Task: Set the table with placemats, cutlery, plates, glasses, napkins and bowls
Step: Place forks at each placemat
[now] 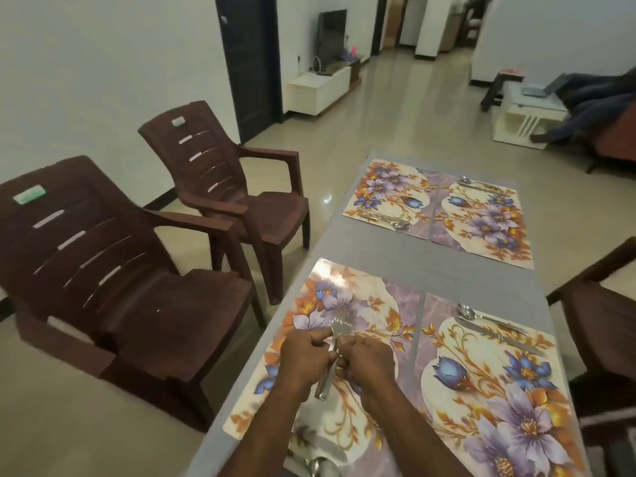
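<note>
The forks [339, 342] are bunched upright above the near-left mat [309, 339], tines up, the left hand [303, 356] curled tight round the handles while the right hand [366, 361] pinches one stem, it seems to peel it off. If the left grip slackens as one slides free, the rest could clatter onto the table [368, 242]. How many forks there are I can't tell; the spoon [318, 466] at the bottom edge is cut off.

Two brown plastic armchairs [144, 270] stand left of the table; beyond them, a dark door [253, 60] and a television [332, 34] on a white cabinet [320, 89].
</note>
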